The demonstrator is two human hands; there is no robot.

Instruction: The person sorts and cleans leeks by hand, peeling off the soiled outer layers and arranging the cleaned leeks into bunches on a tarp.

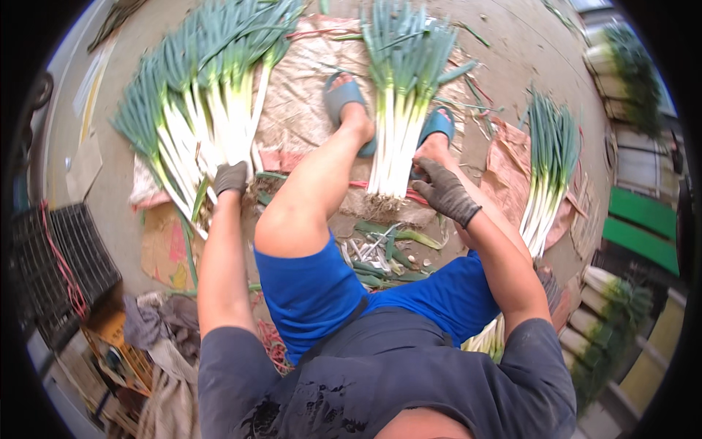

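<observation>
While leek scraps (386,252) lie nearest, the right hand (444,192) hangs just beyond, fingers loosely apart, beside the right edge of the middle leek bundle (398,139). That bundle's long axis runs near to far, roots close to the near edge of the sheet (296,110), green tops far. The left hand (231,178) reaches the white ends of the left leek heap (219,110); whether its fingers grip any, I cannot tell. Its tops fan far and left. Between heap and bundle, the left sandal (344,95) partly fills a gap.
</observation>
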